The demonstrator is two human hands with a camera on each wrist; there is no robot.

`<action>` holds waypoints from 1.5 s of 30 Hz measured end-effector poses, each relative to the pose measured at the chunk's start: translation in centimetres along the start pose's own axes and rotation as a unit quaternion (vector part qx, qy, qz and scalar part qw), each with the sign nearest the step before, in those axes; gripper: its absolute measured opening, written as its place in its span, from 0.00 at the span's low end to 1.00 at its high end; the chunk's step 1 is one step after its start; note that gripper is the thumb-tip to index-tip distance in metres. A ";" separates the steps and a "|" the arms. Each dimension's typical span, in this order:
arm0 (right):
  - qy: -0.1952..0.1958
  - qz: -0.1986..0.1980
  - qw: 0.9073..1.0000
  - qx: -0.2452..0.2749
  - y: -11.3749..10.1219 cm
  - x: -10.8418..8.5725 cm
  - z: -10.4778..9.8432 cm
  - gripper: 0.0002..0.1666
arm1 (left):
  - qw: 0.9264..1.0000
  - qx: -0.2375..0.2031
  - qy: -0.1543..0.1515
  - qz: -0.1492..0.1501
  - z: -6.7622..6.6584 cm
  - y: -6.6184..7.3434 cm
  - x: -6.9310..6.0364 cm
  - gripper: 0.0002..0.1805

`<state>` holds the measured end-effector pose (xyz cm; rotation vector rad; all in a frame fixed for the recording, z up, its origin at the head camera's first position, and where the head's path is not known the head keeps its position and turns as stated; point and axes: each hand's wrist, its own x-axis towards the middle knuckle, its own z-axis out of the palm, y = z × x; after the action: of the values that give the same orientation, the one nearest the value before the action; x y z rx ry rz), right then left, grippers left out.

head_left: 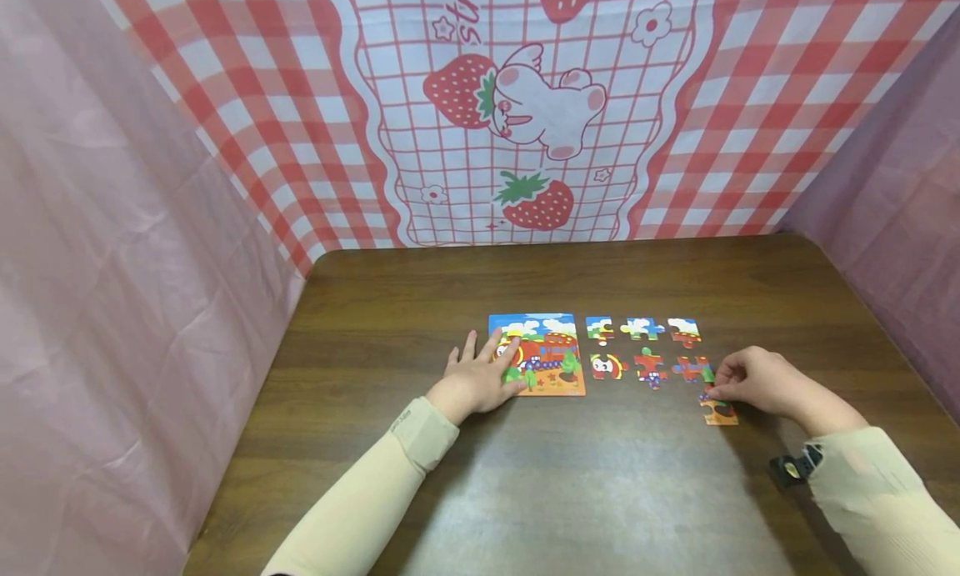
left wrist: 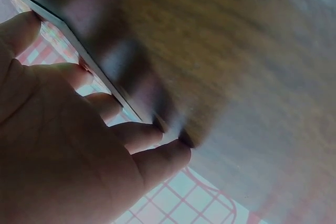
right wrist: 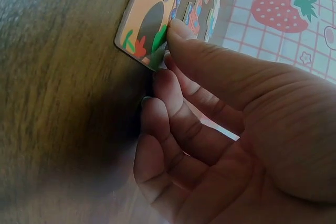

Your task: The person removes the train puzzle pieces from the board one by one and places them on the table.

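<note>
In the head view my left hand point(head_left: 474, 384) lies with spread fingers over the left part of a square train picture board point(head_left: 557, 383). From the left wrist view, the thin edge of that board point(left wrist: 100, 74) runs along the fingertips. To the right, my right hand point(head_left: 772, 383) pinches an orange jigsaw piece point(head_left: 723, 418) between thumb and fingers. The right wrist view shows this corner piece point(right wrist: 140, 22) with a green and red plant printed on it; the thumb covers part of it. Just beyond lies a red and blue jigsaw piece point(head_left: 688, 368).
Several loose jigsaw pieces form two rows right of the board, among them a cloud piece point(head_left: 642, 328) and a white-faced piece point(head_left: 606, 366). All lie on a brown wooden table point(head_left: 420, 284). A strawberry-print cloth point(head_left: 540, 167) hangs at the table's back edge.
</note>
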<state>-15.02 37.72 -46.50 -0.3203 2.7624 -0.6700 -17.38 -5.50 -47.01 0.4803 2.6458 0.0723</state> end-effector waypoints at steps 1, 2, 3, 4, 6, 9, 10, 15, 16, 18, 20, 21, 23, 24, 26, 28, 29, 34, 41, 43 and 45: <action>0.000 0.001 1.000 0.001 0.0 0.0 0.0 0.17 | 1.000 0.000 0.000 0.000 0.0 0.0 0.0 0.41; 0.001 0.002 1.000 0.001 0.1 0.0 0.0 0.17 | 1.000 -0.001 0.000 0.001 0.0 0.0 0.0 0.41; 0.001 0.003 1.000 0.002 0.1 0.0 0.1 0.17 | 1.000 -0.001 -0.001 0.000 0.1 0.0 0.0 0.41; 0.001 0.005 1.000 0.003 0.1 -0.1 0.1 0.17 | 1.000 -0.001 -0.002 0.000 0.0 0.0 -0.1 0.41; 0.003 0.010 1.000 0.004 0.1 -0.1 0.1 0.17 | 1.000 0.000 -0.002 0.000 0.1 0.0 0.0 0.41; 0.007 0.010 1.000 0.005 0.2 -0.1 0.1 0.16 | 1.000 0.001 -0.001 -0.001 0.0 0.0 -0.1 0.41; 0.008 0.011 1.000 0.004 0.2 -0.1 0.1 0.16 | 1.000 0.001 0.000 -0.001 0.1 0.0 0.0 0.41; -0.004 0.019 1.000 0.010 0.2 -0.2 -0.4 0.14 | 1.000 0.002 0.000 0.000 0.0 0.0 0.0 0.41; -0.008 0.023 1.000 0.012 0.2 -0.2 -0.6 0.14 | 1.000 0.003 -0.001 0.001 -0.1 0.1 0.0 0.41; -0.013 0.025 0.999 0.017 0.2 -0.3 -1.0 0.15 | 1.000 0.003 -0.001 0.001 -0.2 0.1 -0.1 0.41; -0.014 0.024 0.999 0.020 0.2 -0.4 -1.5 0.15 | 1.000 0.004 0.000 0.001 -0.2 0.2 0.0 0.41; -0.014 0.022 0.999 0.022 0.1 -0.4 -1.7 0.15 | 1.000 0.004 0.000 0.001 -0.2 0.2 0.0 0.41; -0.011 0.014 0.999 0.029 -0.1 -0.4 -2.0 0.14 | 1.000 0.002 0.000 0.001 -0.2 0.2 0.0 0.41; -0.008 0.012 0.999 0.032 -0.3 -0.4 -2.1 0.14 | 1.000 0.001 0.000 0.001 -0.2 0.2 0.0 0.41; -0.002 0.008 0.999 0.040 -0.8 -0.3 -2.2 0.15 | 1.000 -0.001 -0.001 0.000 -0.1 0.1 0.0 0.41; 0.002 0.006 0.999 0.052 -1.4 -0.1 -2.3 0.16 | 1.000 -0.003 -0.003 -0.001 -0.1 0.1 0.0 0.41; 0.003 0.007 0.998 0.056 -1.7 0.0 -2.3 0.16 | 1.000 -0.004 -0.003 -0.001 0.0 0.1 0.0 0.41; 0.007 -0.006 0.997 0.073 -4.0 1.0 -1.9 0.18 | 1.000 -0.008 -0.004 0.003 0.0 -0.1 0.0 0.41; 0.000 -0.032 0.995 0.090 -7.9 3.0 -0.5 0.15 | 1.000 -0.010 -0.008 0.018 0.0 -0.6 -0.1 0.40; -0.001 -0.047 0.995 0.091 -8.9 3.6 -0.1 0.13 | 1.000 -0.012 -0.006 0.020 0.0 -0.7 -0.1 0.40; 0.001 -0.068 0.993 0.093 -9.9 4.3 0.4 0.12 | 1.000 -0.015 -0.004 0.020 -0.1 -0.8 -0.2 0.41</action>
<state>-17.44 27.76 -43.09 -0.4699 2.6712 -0.9533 -17.47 -6.33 -46.96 0.5234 2.6246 0.1213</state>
